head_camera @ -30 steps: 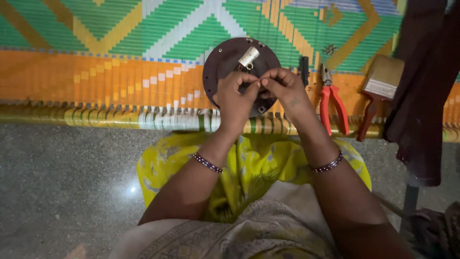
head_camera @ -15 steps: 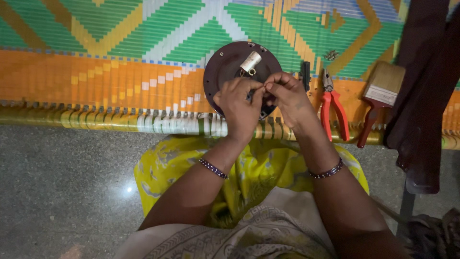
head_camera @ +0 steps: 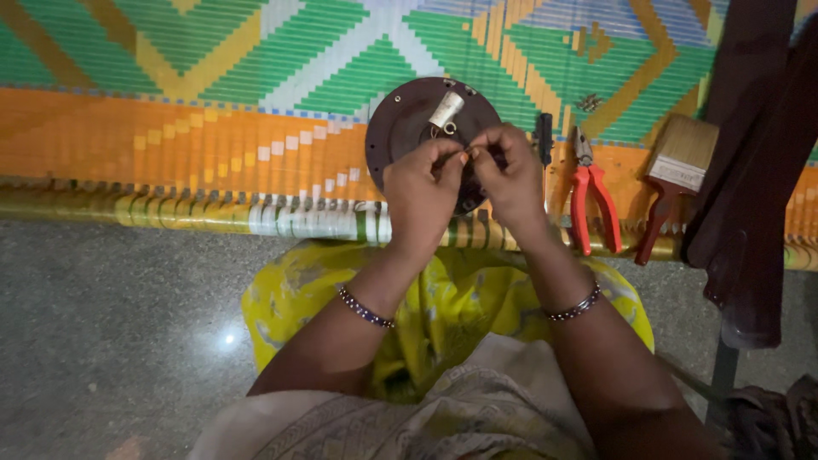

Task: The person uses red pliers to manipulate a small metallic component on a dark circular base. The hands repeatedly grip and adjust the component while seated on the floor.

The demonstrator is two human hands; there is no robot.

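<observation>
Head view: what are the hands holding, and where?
Both hands, left hand and right hand, pinch something tiny between fingertips above the round dark plate; what it is cannot be told.

Your two hands meet over the near side of the round plate [head_camera: 400,128]; your left hand [head_camera: 422,192] is on its left, your right hand [head_camera: 511,179] on its right, fingertips touching. The plate lies on the mat [head_camera: 170,102]. A small tube [head_camera: 445,109] sits on the plate, behind your hands. Right of the plate lie the pliers [head_camera: 592,192], then the brush [head_camera: 677,175].
</observation>
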